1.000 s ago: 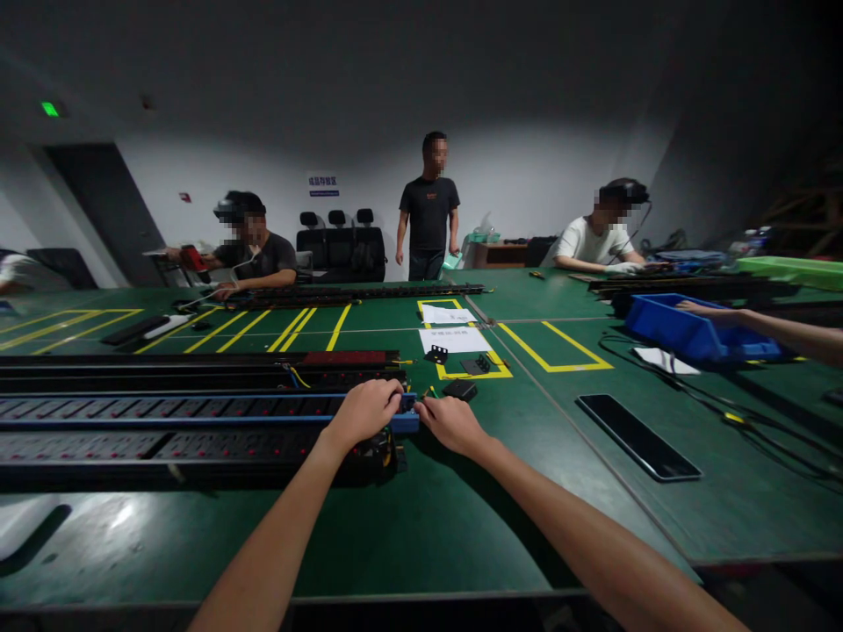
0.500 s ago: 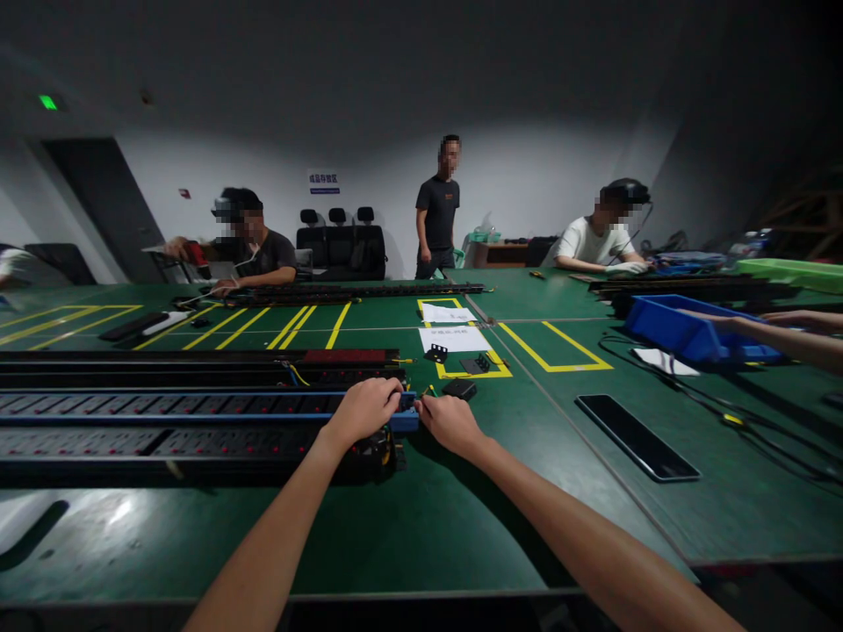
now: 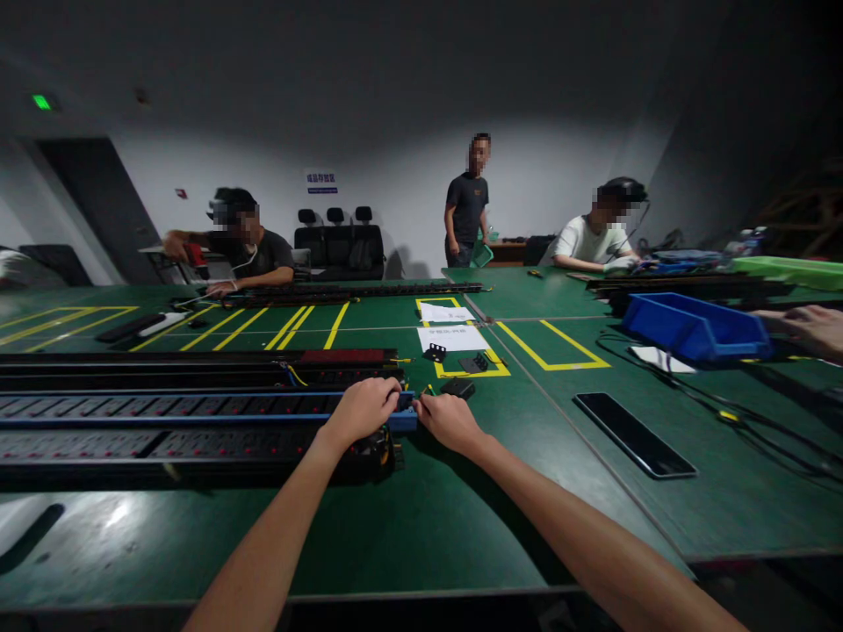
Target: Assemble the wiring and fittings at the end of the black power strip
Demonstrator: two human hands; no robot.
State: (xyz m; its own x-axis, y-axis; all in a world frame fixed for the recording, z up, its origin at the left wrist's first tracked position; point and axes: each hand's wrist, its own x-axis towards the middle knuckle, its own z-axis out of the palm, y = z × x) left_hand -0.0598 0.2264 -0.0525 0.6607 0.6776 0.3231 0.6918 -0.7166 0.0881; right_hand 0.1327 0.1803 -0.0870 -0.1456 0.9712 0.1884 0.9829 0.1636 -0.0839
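My left hand (image 3: 369, 408) is closed over the right end of a long blue-edged rail (image 3: 404, 421), its fingertips curled down at the far side. Just off that end, my right hand (image 3: 451, 420) has its thumb and fingers pinched together; whatever lies between them is hidden. A short yellow-green wire (image 3: 430, 389) sticks up beside the right fingers. The rail lies among long black strips (image 3: 217, 444) with red dots along them. Behind my right hand sits a small black box (image 3: 457, 387), and beyond it are two black brackets (image 3: 435, 353).
A phone (image 3: 636, 434) lies on the green table (image 3: 500, 535) to the right, near black cables (image 3: 731, 420). Farther right are a blue bin (image 3: 691, 329) and another person's hand (image 3: 817, 329). White paper sheets (image 3: 451, 339) lie ahead. Co-workers sit across the table.
My two hands stay in nearly the same place at the rail's end. The standing person has moved right, and the other person's arm at the right has drawn back from the blue bin.
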